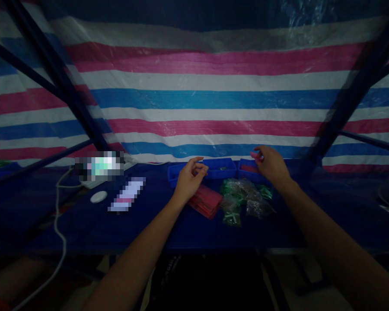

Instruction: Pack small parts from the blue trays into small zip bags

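Note:
My left hand [189, 177] hovers over the left blue tray [173, 174], fingers curled with thumb and forefinger close together; whether anything is in them is too dark to tell. My right hand [269, 164] reaches over the right blue tray [246, 169] and pinches a small pink piece [254, 154] at its fingertips. A middle blue tray [219, 168] stands between them. In front of the trays lie a stack of red strips [205, 201] and several clear bags of small green parts [243, 196].
The dark blue table [84, 224] also bears a white round object [98, 197], two blurred-out items and a white cable [58, 224] hanging off the left. A striped tarp [214, 95] hangs behind, with dark frame poles [58, 77] on both sides.

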`<state>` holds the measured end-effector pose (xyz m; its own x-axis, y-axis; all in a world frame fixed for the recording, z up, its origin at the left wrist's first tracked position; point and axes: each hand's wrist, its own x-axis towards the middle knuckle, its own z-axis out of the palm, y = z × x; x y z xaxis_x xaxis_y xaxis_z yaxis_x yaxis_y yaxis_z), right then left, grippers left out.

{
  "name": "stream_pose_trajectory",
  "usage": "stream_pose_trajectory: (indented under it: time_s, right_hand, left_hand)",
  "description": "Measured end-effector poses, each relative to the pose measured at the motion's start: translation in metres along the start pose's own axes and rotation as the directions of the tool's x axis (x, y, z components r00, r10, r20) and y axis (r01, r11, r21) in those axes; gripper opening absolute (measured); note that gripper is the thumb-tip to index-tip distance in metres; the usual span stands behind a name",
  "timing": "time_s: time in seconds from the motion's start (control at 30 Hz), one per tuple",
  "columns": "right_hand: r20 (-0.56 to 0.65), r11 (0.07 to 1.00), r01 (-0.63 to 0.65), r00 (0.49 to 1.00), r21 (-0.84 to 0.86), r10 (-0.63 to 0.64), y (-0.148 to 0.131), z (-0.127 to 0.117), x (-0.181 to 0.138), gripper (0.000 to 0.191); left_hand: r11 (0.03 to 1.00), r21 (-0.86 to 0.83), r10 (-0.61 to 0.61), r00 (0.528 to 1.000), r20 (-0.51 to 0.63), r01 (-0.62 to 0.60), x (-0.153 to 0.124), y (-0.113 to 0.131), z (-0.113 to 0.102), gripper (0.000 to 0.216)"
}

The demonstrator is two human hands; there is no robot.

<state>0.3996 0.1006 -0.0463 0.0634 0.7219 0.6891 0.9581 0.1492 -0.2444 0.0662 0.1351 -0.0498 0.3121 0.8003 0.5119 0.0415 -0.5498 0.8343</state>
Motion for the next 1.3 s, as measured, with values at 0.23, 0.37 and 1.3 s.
stream_pose_trajectory:
  time_s: [0.23, 0.37, 1.3]
  right_hand:
    - [0.225, 0.985, -0.170, 0.961, 0.027, 0.160, -0.008, 0.021, -0.009, 0.041]
    - [0.281, 0.962, -0.236, 0.940, 0.135, 0.192, -0.023, 0.018, -0.007, 0.039]
    - [0.199, 0.870, 0.124, 0.949, 0.477, -0.244, -0.071, 0.020, -0.023, 0.023]
  left_hand:
    - [1.000, 0.023, 0.002, 0.999, 0.040, -0.003, -0.002, 0.003, 0.002, 0.045]
    - [0.999, 0.044, 0.002, 0.999, 0.050, -0.004, -0.002, 0.004, 0.002, 0.043]
    - [0.793, 0.507, 0.151, 0.915, 0.375, -0.338, -0.017, 0.023, 0.010, 0.030]
